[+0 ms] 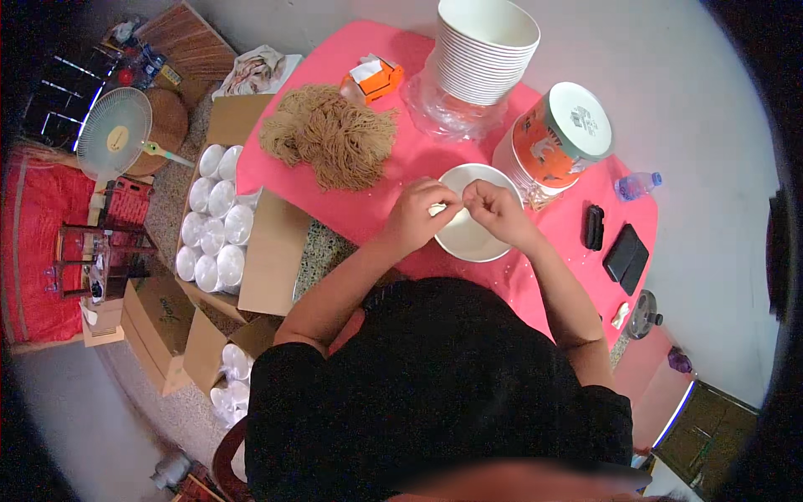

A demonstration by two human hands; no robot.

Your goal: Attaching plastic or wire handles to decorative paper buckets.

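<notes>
— What are the fingers doing, closest in?

— Both hands meet over a white paper bowl [470, 238] on the pink table [368, 209]. The left hand [416, 216] and the right hand [495, 209] have their fingertips drawn together, nearly touching each other, pinching a small pale packet [438, 208] between them. It sits right at the fingertips, above the bowl's near-left rim. Whether it is torn open I cannot tell; it is too small.

— How would that packet handle?

— Light, thin and limp, I'd judge, and possibly slick. Best taken by its edges with thumb and forefinger. The bowl beneath the fingers looks light and easy to dent, so better taken by its rim.

— And just past the fingers?

— To the right of the right hand's fingers stands a printed orange tub with a pale lid [554, 142]. To the left of the left hand's fingers lies a heap of dry brown noodles [333, 134], brittle by the look of it.

— Farther still?

— Beyond the fingers rises a tall stack of white bowls [483, 50] in clear wrap, with an orange tissue box [373, 78] to its left. Well off to the left, below the table, an open carton of clear lidded cups [213, 222].
</notes>
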